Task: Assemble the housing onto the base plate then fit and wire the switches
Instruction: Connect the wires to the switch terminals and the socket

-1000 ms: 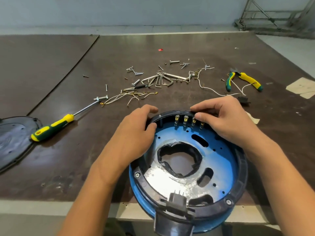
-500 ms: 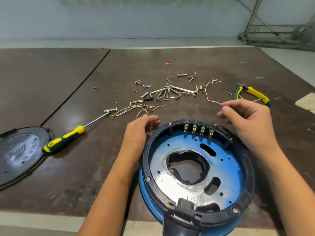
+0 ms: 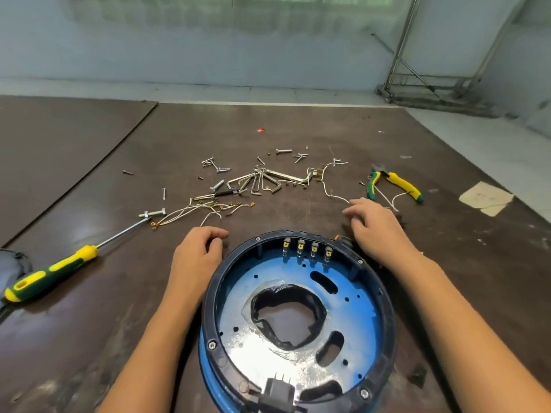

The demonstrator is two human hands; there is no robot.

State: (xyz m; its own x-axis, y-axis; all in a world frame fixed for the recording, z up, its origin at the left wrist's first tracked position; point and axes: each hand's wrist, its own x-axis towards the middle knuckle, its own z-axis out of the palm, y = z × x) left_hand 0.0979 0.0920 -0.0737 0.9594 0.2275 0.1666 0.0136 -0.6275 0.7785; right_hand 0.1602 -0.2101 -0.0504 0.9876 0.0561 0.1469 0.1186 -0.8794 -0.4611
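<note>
A black ring housing (image 3: 387, 311) sits on a round blue base plate (image 3: 362, 302) near the table's front edge. Several switch terminals (image 3: 307, 248) stand in a row inside the housing's far wall, and a black plug connector (image 3: 278, 391) sits at its near side. My left hand (image 3: 195, 254) rests on the table just left of the housing with loosely curled fingers and holds nothing. My right hand (image 3: 375, 226) lies beyond the housing's far right rim, fingers spread low over the table near a white wire (image 3: 332, 195). Loose white wires with brass lugs (image 3: 196, 210) lie farther back.
A yellow-green screwdriver (image 3: 50, 275) lies at the left, and a black round cover (image 3: 12, 269) shows at the left edge. Yellow-green pliers (image 3: 396, 184) lie at the right. Screws, bolts and hex keys (image 3: 256, 180) are scattered mid-table. A paper scrap (image 3: 486, 198) lies at the far right.
Both hands have come off the housing rim. The left one moved to the table beside it. The right one moved back and right toward the white wire. The camera tilted up.
</note>
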